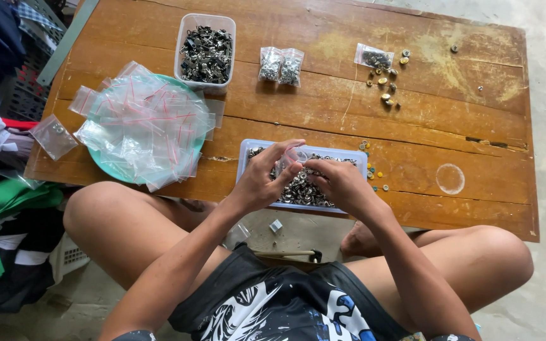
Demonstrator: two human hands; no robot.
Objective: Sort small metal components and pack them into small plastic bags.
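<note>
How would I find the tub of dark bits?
Start at the brown wooden table and find the round teal plate heaped with clear plastic bags. Just behind it, at the far edge, stands the tall clear plastic tub. Its pieces are dark, while the nearer flat tray holds silvery ones.

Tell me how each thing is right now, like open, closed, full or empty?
Left hand: pinching small bag, held open.
Right hand: at the bag's other side.
Tray: full of metal bits.
Tub: open, full.
Two packets: filled.
Bag pile: empty bags.
</note>
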